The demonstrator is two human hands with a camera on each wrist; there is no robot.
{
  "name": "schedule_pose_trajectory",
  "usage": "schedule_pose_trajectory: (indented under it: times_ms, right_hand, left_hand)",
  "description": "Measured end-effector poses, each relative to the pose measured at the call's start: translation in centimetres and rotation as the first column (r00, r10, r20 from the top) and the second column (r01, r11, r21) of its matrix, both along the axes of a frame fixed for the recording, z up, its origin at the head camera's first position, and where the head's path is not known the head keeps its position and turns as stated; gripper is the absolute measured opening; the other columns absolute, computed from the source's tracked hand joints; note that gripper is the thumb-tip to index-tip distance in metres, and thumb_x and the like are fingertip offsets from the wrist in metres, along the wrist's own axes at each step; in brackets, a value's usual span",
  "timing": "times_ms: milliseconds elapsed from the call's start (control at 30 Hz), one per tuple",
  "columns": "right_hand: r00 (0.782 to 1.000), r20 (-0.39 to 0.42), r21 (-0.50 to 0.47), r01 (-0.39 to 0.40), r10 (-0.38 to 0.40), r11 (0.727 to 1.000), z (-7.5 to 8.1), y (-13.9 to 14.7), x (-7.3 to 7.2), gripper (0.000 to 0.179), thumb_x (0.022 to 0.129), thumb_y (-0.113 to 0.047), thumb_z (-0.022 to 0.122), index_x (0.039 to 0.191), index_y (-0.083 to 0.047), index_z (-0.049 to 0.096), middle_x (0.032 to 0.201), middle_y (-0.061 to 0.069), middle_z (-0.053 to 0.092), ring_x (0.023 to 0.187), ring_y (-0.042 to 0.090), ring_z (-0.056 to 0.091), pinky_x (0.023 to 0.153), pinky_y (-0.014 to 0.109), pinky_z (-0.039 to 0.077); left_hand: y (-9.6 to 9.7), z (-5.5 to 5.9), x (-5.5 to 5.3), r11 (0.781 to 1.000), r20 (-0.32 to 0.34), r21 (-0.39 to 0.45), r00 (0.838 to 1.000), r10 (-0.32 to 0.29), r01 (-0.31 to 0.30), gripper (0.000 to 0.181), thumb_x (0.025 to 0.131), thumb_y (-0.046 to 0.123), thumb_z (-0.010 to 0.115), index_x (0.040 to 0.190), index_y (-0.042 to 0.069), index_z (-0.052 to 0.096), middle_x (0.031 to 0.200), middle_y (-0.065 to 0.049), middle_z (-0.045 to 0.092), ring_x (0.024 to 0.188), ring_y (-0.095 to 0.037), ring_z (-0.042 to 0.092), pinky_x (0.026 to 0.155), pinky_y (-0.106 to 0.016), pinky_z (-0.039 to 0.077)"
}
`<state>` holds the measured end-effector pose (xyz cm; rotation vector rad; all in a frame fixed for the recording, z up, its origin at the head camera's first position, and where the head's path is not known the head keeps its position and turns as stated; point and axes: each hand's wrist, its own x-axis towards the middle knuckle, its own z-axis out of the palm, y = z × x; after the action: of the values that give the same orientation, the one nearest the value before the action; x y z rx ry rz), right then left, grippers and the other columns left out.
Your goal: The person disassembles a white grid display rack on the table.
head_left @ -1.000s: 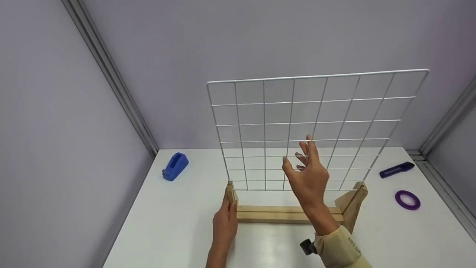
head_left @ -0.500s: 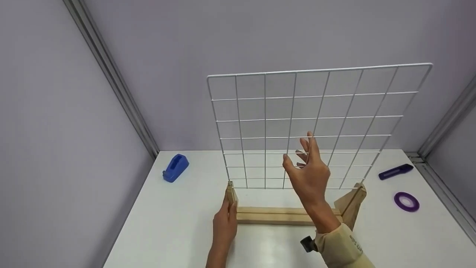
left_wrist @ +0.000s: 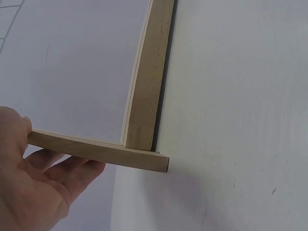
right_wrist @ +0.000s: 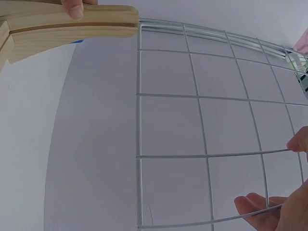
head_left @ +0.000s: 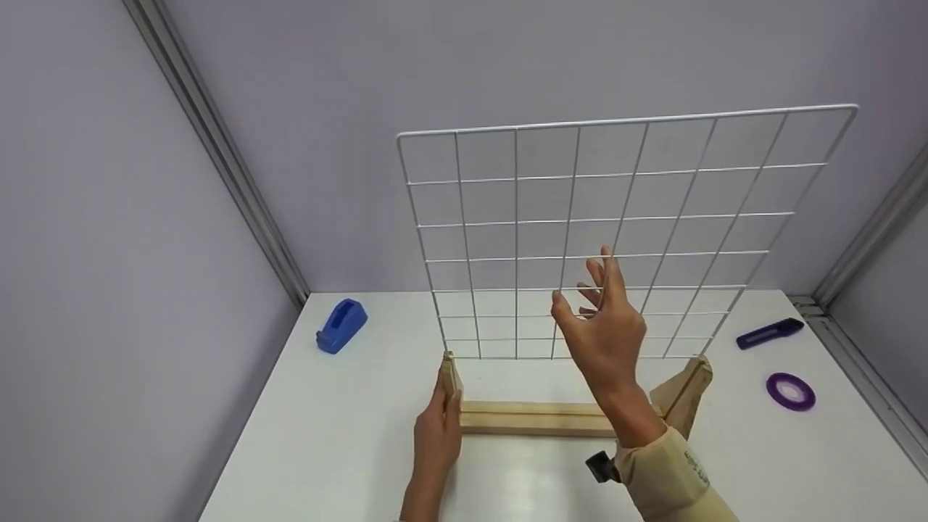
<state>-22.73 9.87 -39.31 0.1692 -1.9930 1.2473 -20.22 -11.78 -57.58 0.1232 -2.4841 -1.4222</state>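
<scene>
Fingers [head_left: 613, 283] of the right hand [head_left: 607, 337], spread, are gripping the wire grid [head_left: 622, 218] above the wooden frame [head_left: 536, 419] in the head view. Left wrist: the left hand [left_wrist: 33, 192] is pinching an upright [left_wrist: 110, 155]; firm bracing looks important. Right wrist: the grid's edge is lying at the groove [right_wrist: 110, 23] end; keeping both aligned seems advisable.

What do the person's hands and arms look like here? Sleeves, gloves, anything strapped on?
No gloves or rings visible on the left hand or right hand. Right arm: beige sleeve with small dark lettering, too small to read, and a small black block jutting out near the cuff. The visible left forearm is mostly bare.
</scene>
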Motion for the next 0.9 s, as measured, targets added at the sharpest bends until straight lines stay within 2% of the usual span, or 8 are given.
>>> schedule_pose_trajectory:
  times_ms: [133,333,633,767,900]
  right_hand:
    - [1.0,-0.015,0.0,0.002,-0.002,1.0,0.5,0.2,0.0,0.079,0.086,-0.01,0.077,0.155,-0.009,0.04,0.139,0.014,0.064,0.101,0.032,0.075,0.076,0.044,0.063]
    - [1.0,-0.026,0.012,0.006,-0.006,1.0,0.9,0.7,0.0,0.079,0.087,-0.011,0.077,0.156,-0.008,0.039,0.14,0.015,0.063,0.102,0.031,0.076,0.076,0.044,0.063]
    - [1.0,0.0,-0.004,-0.014,0.014,1.0,1.3,1.5,0.3,0.083,0.085,-0.01,0.078,0.157,-0.01,0.036,0.141,0.015,0.062,0.104,0.031,0.075,0.077,0.04,0.063]
    - [1.0,0.008,0.007,-0.015,0.015,1.0,1.6,2.0,0.4,0.083,0.085,-0.008,0.077,0.158,-0.01,0.036,0.14,0.015,0.062,0.104,0.033,0.075,0.079,0.041,0.062]
    - [1.0,-0.001,0.032,-0.01,0.01,0.999,1.7,2.5,0.5,0.083,0.085,-0.008,0.078,0.157,-0.008,0.036,0.141,0.018,0.061,0.105,0.035,0.074,0.079,0.042,0.062]
  left_hand:
    - [0.0,0.0,0.0,1.0,-0.012,-0.01,1.0,0.0,0.0,0.056,0.11,0.035,0.044,0.155,0.003,0.038,0.148,-0.021,0.053,0.136,-0.036,0.053,0.111,-0.051,0.047]
    - [0.0,-0.2,0.1,1.0,-0.032,0.021,0.999,-0.014,0.014,0.056,0.109,0.034,0.046,0.152,-0.003,0.041,0.145,-0.025,0.054,0.134,-0.039,0.055,0.107,-0.053,0.05]
    - [-0.1,-0.2,0.1,1.0,-0.026,0.015,1.0,-0.006,0.006,0.055,0.109,0.031,0.048,0.154,0.002,0.04,0.149,-0.021,0.052,0.137,-0.036,0.053,0.111,-0.049,0.047]
    - [-0.4,-0.2,0.2,0.999,-0.02,0.041,1.0,-0.021,0.022,0.059,0.108,0.037,0.047,0.154,0.001,0.039,0.146,-0.021,0.055,0.13,-0.036,0.06,0.104,-0.051,0.053]
    - [-0.6,-0.1,0.1,0.998,0.003,0.052,0.999,-0.04,0.04,0.061,0.108,0.041,0.047,0.157,0.006,0.036,0.148,-0.019,0.054,0.126,-0.036,0.063,0.101,-0.05,0.055]
